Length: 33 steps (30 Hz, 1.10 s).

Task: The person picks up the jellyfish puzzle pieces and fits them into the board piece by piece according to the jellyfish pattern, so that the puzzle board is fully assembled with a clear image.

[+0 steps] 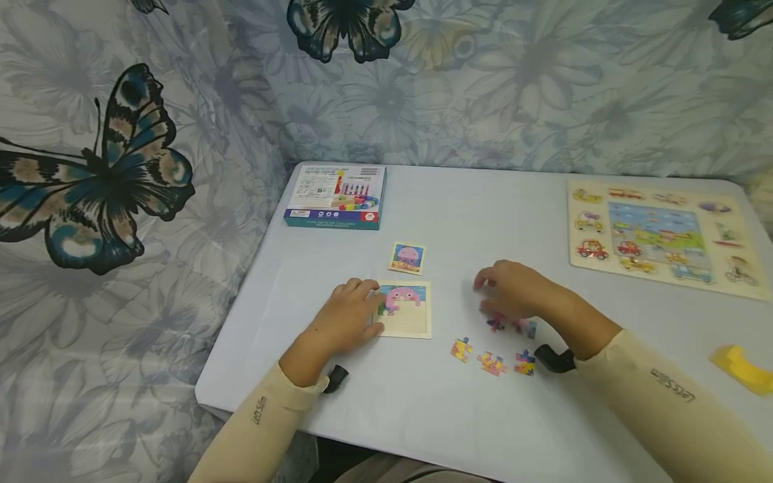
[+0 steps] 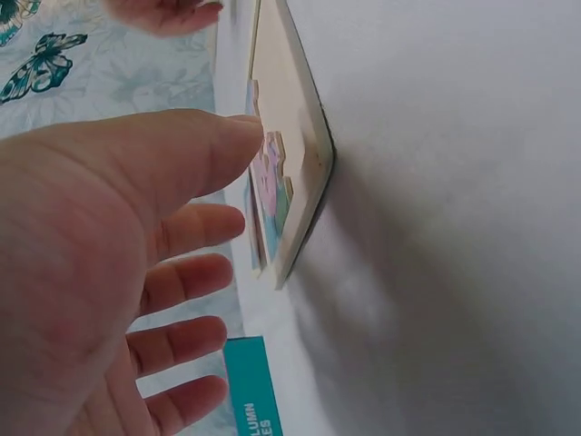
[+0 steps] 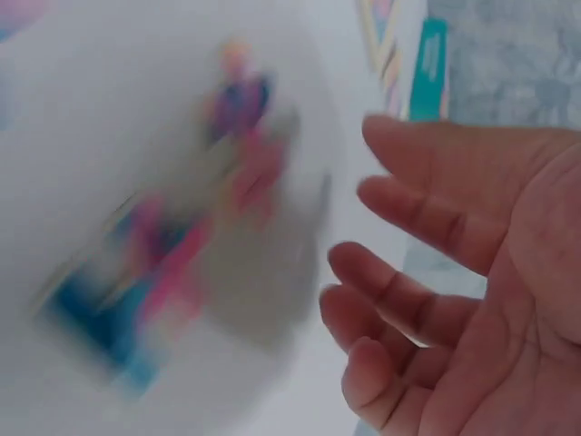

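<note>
My left hand [image 1: 345, 316] lies at the left edge of a small wooden puzzle board [image 1: 412, 326], fingers relaxed, thumb at its rim. A partly filled pink sea-creature picture covers the board's upper part. Over loose jigsaw pieces hovers my right hand [image 1: 513, 290], its fingers loosely bent and holding nothing in the right wrist view. Beneath it, dark and pink puzzle pieces [image 1: 496, 325] are partly hidden by the hand; they look blurred in the right wrist view. Nearer me lie a yellow piece [image 1: 461, 349], a pink piece [image 1: 492, 363] and a blue-and-yellow piece [image 1: 525, 363].
A small picture card [image 1: 407, 258] lies just behind the board. At the back left is a flat teal-edged box [image 1: 335, 198]. A wooden vehicle puzzle [image 1: 667, 238] takes up the back right, with a yellow curved object [image 1: 744, 369] at the right side.
</note>
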### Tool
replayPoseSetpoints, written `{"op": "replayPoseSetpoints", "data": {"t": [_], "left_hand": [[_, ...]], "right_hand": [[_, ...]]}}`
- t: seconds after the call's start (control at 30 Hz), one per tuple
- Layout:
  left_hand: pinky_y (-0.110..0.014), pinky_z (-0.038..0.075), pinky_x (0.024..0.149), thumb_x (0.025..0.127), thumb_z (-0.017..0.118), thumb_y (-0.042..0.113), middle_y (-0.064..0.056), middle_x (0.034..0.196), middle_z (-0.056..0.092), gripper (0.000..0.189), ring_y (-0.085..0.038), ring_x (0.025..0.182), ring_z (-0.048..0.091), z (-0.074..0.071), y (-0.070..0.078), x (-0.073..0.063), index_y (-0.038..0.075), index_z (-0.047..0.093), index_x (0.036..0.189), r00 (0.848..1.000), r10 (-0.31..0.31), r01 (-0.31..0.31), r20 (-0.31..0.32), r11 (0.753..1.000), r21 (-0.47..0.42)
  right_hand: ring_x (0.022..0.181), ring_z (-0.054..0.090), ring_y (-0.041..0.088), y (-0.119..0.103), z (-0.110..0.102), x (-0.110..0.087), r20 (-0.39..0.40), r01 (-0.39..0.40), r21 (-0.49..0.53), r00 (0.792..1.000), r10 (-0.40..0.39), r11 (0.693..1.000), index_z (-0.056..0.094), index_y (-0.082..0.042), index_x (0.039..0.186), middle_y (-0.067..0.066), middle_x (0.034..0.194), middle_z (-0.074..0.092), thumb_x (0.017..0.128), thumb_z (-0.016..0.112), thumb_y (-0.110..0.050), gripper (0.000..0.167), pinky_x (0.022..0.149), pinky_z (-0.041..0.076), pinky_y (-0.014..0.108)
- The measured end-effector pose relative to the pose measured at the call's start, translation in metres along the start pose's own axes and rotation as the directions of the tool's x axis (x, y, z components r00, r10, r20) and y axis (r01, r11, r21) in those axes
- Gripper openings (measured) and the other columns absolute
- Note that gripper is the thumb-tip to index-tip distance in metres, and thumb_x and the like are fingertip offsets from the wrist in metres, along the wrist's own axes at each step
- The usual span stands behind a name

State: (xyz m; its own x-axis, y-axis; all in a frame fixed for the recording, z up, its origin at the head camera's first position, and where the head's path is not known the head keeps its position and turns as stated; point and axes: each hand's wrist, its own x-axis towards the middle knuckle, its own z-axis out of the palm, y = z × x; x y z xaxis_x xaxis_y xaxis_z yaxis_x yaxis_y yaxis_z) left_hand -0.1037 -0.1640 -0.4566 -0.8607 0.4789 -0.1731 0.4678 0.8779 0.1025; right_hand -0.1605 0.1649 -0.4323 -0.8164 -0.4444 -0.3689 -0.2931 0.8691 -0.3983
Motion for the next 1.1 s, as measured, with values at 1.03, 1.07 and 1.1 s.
{"op": "replayPoseSetpoints", "data": {"t": [1.03,1.07,1.1], "left_hand": [[-0.041,0.042,0.107,0.092,0.077,0.039,0.000,0.137,0.052,0.053,-0.020,0.117,0.046,-0.004,-0.014,0.038,0.041,0.060,0.142,0.995,0.002,0.016,0.099,0.984,-0.177],[-0.041,0.042,0.106,0.091,0.077,0.039,0.000,0.137,0.052,0.053,-0.020,0.117,0.046,-0.004,-0.014,0.038,0.041,0.060,0.142,0.995,-0.001,0.019,0.098,0.983,-0.184],[-0.040,0.042,0.105,0.091,0.077,0.039,0.000,0.137,0.052,0.053,-0.020,0.116,0.046,-0.003,-0.015,0.038,0.041,0.061,0.142,0.995,-0.006,0.024,0.098,0.982,-0.188]], "right_hand": [[0.083,0.057,0.019,-0.013,0.027,0.007,-0.146,0.075,0.278,0.989,-0.035,0.958,0.071,-0.014,0.102,0.002,0.092,0.062,0.085,0.082,-0.011,0.021,0.073,0.050,0.030],[0.082,0.058,0.019,-0.019,0.027,0.013,-0.148,0.072,0.309,0.989,-0.027,0.948,0.070,-0.013,0.104,0.002,0.092,0.063,0.085,0.083,-0.011,0.023,0.071,0.050,0.029],[0.080,0.058,0.018,-0.026,0.027,0.019,-0.148,0.070,0.339,0.989,-0.020,0.938,0.070,-0.013,0.105,0.002,0.091,0.064,0.084,0.084,-0.011,0.025,0.070,0.050,0.029]]}}
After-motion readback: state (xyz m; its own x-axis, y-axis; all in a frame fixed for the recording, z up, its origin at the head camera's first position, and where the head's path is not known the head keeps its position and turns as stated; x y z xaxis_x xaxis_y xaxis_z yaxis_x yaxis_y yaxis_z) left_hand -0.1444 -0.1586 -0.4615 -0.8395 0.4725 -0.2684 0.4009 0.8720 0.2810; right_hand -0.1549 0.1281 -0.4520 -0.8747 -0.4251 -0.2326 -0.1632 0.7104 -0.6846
